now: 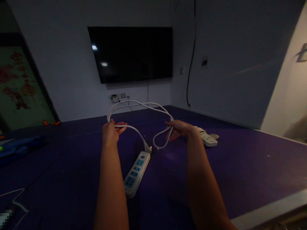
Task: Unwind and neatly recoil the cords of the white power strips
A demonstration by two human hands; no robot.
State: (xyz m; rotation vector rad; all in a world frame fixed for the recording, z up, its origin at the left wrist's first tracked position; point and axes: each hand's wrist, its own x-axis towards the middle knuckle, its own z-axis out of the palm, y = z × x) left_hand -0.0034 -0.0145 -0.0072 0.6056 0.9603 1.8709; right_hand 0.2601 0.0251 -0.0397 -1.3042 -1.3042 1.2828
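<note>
Nearest, btm left: thin white cable [20,206] on the purple floor covering [169,182], by a pixelated obj. Mid: white multi-socket power strip [137,173] w/ blue socket faces, lying at a slant btwn the forearms; any markings too small to read. Its far end is next to a plug [148,149], metal pin showing. L hand [111,131] and R hand [179,128] well apart, both raised just past the strip, each gripping the white power cord [142,103]: L has it btwn thumb & fingers, R pinches it above a small hanging loop. Big arc of cord spans the two. 2nd white power strip [208,139] partly behind R forearm. Far L: blue cloth [20,148]. Back wall: sockets [123,95] w/ leads, then flat-screen TV [135,53], dark; brand illegible. L door [20,83] has red decorations, chars too blurred to read.
</note>
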